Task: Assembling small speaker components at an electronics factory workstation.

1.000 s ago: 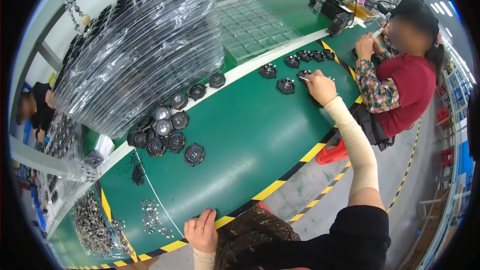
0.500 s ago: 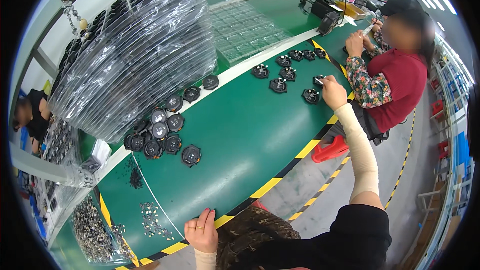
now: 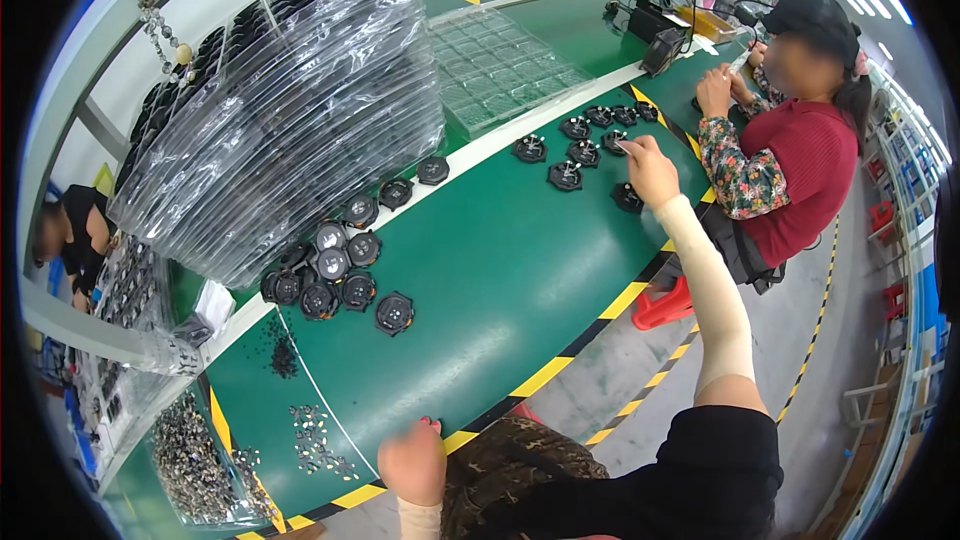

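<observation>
So the biggest thing in my view is the green workbench (image 3: 500,270) with its yellow-and-black striped edge, running away to the upper right. Leaning on it at the upper left is a huge stack of clear plastic trays (image 3: 290,110) loaded with dark parts. Across the far right end sits a co-worker in a red top (image 3: 800,170), both hands up near their own spot, well apart from mine.

Next down in size: a heap of round black parts (image 3: 335,275) at the foot of the tray stack, then a looser scatter of the same round black pieces (image 3: 580,145) further along toward the right end.

My right hand (image 3: 648,165) is stretched way out over that far scatter, arm nearly straight, fingers pinched on what looks like a small pale piece (image 3: 625,147). It's too small for me to say what it is. One black part (image 3: 628,198) lies just beside the wrist, on the near side.

My left hand (image 3: 412,460) is parked on the near bench edge, fingers curled over it, holding nothing. The scatter lies far off to the upper right, so the right hand is clearly the nearer one.
</observation>
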`<state>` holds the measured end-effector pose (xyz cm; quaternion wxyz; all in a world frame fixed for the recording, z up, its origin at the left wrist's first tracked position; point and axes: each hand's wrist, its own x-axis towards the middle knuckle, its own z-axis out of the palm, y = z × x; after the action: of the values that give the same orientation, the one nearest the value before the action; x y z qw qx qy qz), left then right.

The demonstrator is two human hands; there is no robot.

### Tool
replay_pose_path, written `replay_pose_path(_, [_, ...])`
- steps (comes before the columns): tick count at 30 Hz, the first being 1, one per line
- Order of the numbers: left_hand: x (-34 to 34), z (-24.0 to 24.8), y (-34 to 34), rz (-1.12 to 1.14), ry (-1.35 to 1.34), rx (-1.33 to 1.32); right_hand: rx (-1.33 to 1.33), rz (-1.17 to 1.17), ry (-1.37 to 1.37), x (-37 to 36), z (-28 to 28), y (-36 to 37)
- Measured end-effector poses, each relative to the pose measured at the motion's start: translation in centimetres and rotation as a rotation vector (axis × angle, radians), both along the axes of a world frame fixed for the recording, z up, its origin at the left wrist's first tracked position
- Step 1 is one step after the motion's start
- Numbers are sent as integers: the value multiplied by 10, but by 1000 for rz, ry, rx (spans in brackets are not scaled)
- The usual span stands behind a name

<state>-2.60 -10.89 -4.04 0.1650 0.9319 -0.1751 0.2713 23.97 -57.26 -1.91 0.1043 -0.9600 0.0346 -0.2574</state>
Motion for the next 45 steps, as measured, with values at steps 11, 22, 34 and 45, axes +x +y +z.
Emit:
replay_pose_path(11, [1, -2, 2, 4, -15, 6, -125, -56, -58, -73, -22, -16])
replay_pose_path(22, [0, -1, -2, 10, -20, -5, -88, -31, -224, 13, -22, -30])
replay_pose_path(34, [2, 0, -1, -6, -23, -12, -62, 277, -71, 0, -20, 75])
replay_pose_path(45, [-1, 1, -1, 5, -14, -1, -82, 343, -162, 36, -4, 105])
